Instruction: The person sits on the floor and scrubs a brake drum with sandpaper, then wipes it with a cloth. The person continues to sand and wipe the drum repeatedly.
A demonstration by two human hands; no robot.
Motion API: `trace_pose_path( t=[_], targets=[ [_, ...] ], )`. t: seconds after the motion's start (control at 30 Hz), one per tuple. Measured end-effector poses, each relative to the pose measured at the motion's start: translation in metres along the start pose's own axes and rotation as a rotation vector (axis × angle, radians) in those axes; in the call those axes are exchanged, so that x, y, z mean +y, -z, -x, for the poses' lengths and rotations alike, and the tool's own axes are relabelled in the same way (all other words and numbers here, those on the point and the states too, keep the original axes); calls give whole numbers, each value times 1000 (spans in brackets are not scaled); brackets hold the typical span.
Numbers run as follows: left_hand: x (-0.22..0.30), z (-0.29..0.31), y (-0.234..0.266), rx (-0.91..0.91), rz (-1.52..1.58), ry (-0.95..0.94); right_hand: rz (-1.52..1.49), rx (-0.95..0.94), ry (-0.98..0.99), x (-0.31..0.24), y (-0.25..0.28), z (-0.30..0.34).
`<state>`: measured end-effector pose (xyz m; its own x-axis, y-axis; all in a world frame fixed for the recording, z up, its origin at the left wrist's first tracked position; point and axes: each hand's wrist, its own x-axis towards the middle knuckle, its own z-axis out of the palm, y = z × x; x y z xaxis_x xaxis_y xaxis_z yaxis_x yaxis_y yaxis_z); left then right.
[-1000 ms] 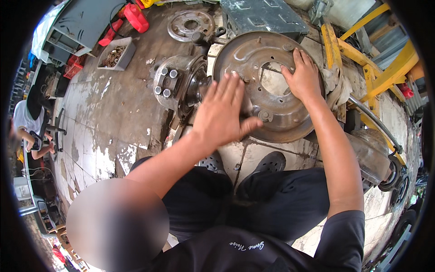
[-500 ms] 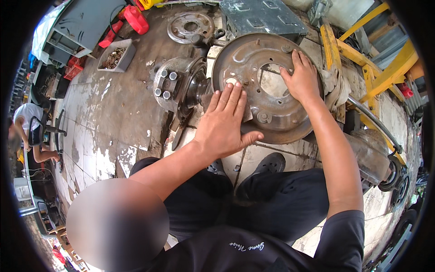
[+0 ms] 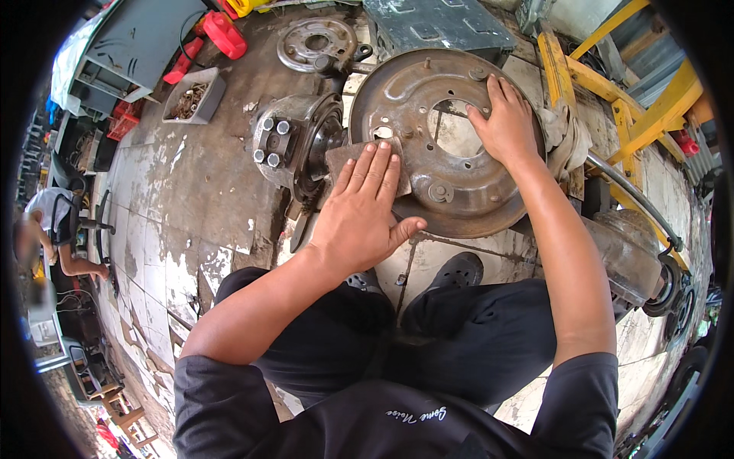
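Metal dominates here: a broad round plate (image 3: 430, 157), brown, scuffed and ridged in shallow curves, sits right in front of the knees, pale floor tiles (image 3: 454, 136) showing through its large central hole. And there's the left hand (image 3: 361, 205), laid flat over a thin brown sheet (image 3: 404, 182) at the plate's left edge, its grip unclenched, four fingers straight and close together, thumb splayed wide. Across to the right hand (image 3: 508, 126): fingers long and lightly bunched on the plate's right side, thumb spread away beside the hole, nothing pinched that we can see; contact under the palm, can't tell. Just left, a rounded, dull grey casing (image 3: 260, 157) carries four shiny bolt heads (image 3: 283, 127). Beyond it, a smaller holed disc (image 3: 316, 44) lies flat, near a dented dark box (image 3: 436, 27).
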<state>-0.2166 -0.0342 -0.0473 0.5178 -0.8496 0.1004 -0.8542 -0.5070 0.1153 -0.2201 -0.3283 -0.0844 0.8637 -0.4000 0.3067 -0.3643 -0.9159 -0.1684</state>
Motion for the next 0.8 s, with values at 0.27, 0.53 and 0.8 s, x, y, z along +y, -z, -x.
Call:
trace_pose_path(
  t=[0.27, 0.53, 0.8],
  targets=[
    [-9, -9, -4, 3, -20, -28, 2, 1, 3, 0, 0, 1],
    [-2, -17, -9, 45, -73, 39, 23, 16, 20, 4, -2, 0],
    [-6, -25, -4, 48, -67, 83, 9, 36, 30, 3, -4, -3]
  ],
)
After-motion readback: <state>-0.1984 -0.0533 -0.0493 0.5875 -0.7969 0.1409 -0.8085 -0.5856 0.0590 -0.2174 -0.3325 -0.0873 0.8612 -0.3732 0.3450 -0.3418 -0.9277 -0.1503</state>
